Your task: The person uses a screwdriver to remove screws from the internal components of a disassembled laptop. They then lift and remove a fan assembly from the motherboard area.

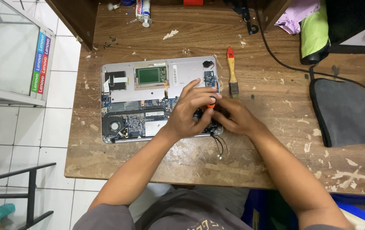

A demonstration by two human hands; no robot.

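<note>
Down on the scarred wooden desk point(250, 166), whose brown veneer is chipped into pale flakes all over, an opened laptop point(159, 100) lies flat with its long axis running left to right across the desk and its silver metal shell facing up. At its left end sits a round black cooling fan point(114, 126), with a flat ribbon cable and a black patch further up the casing. Toward the middle there is a green rectangular board point(149, 75) set in a pale frame, and below it blue circuit boards crowded with small parts. The left hand point(188, 113) comes in from below and curls over the laptop's lower right area, its fingers closed around the orange top of a small screwdriver point(211, 103); the tool looks to stand nearly upright with its tip down into the machine, though the shaft is hidden by the fingers. The right hand point(233, 117) meets it from the right, fingers bent and pressed against the same spot, but I cannot tell whether it is gripping anything. Thin black wires point(219, 147) trail off the laptop's lower right corner onto the wood. Just right of the laptop a paintbrush point(232, 70) with a red-tipped wooden handle lies pointing away, bristles nearer. Further right rests a dark grey fabric sleeve point(350, 113), soft and rounded at the corners.
</note>
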